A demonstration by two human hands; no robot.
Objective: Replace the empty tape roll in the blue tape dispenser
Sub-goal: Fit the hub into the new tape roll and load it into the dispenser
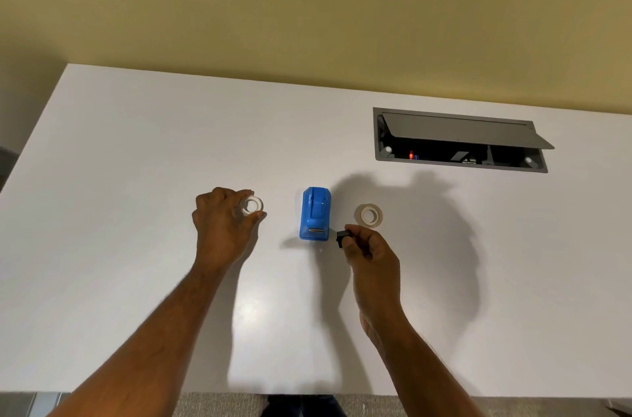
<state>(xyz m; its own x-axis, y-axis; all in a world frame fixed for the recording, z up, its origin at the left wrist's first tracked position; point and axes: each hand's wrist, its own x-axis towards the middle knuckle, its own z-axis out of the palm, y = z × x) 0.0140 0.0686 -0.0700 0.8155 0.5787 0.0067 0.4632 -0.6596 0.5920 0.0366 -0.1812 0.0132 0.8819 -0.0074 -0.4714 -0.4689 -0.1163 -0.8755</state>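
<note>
Spent core out, spindle in my right hand, fresh roll waiting on the desk.

Nearest me, my right hand pinches the small black spindle between thumb and forefinger, other fingers curled, just beside the front corner of the blue tape dispenser; I judge I hold it ready to take the new roll. The dispenser stands on the white desk between my hands, its cradle seemingly empty, though I cannot see inside fully. My left hand curls around the thin whitish core, fingertips on its rim, set aside to the left. The fuller tape roll lies flat just right of the dispenser. Farthest, a recessed cable box with its lid propped open shows dark fittings and a red light.
</note>
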